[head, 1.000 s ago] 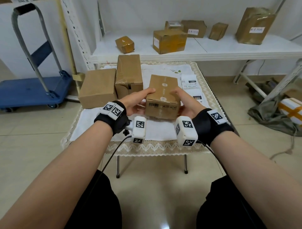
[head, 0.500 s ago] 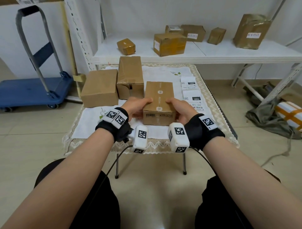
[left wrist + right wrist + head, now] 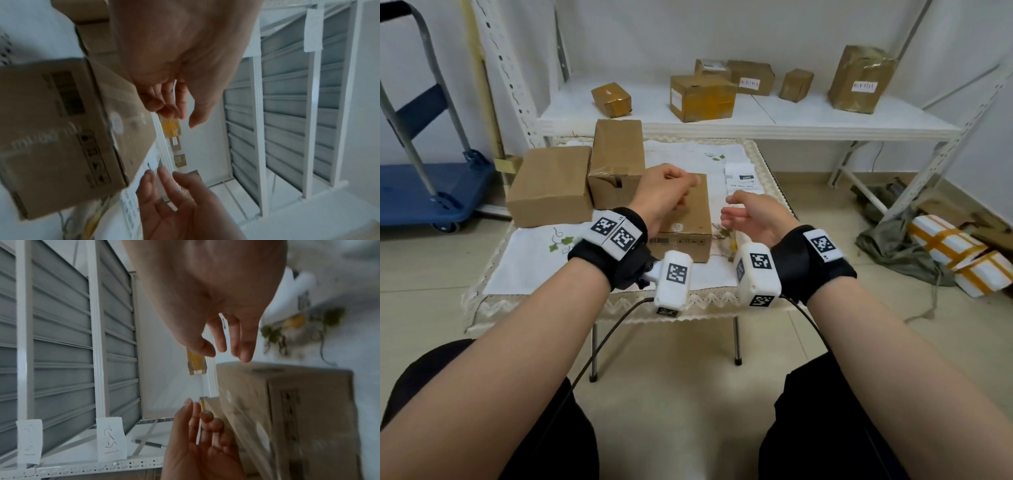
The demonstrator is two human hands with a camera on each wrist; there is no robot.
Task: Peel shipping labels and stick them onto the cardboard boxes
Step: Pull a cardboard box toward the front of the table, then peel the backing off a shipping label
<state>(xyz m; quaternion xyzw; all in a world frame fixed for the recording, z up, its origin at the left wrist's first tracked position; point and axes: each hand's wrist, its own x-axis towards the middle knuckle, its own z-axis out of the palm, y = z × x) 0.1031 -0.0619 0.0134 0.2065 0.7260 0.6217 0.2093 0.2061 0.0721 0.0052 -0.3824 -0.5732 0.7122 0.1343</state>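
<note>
A small brown cardboard box (image 3: 685, 219) lies flat on the cloth-covered folding table (image 3: 534, 260); it also fills the left of the left wrist view (image 3: 61, 138). My left hand (image 3: 681, 188) hovers just over its far end, fingers loosely curled and holding nothing (image 3: 176, 115). My right hand (image 3: 732, 212) floats beside the box's right side with relaxed fingers, also empty (image 3: 226, 352). A strip of white shipping labels (image 3: 739, 176) lies on the table just beyond the right hand, partly hidden by it.
Two larger cardboard boxes (image 3: 551, 185) (image 3: 616, 161) stand at the table's left rear. A white shelf (image 3: 756, 120) behind it carries several taped boxes, some labelled. A blue trolley (image 3: 424, 192) is at the left, and white parcels with orange tape (image 3: 959, 253) lie on the floor at the right.
Both hands have let go of the small box, which now rests on the table. The left hand has risen over it and the right has drawn off to the right.
</note>
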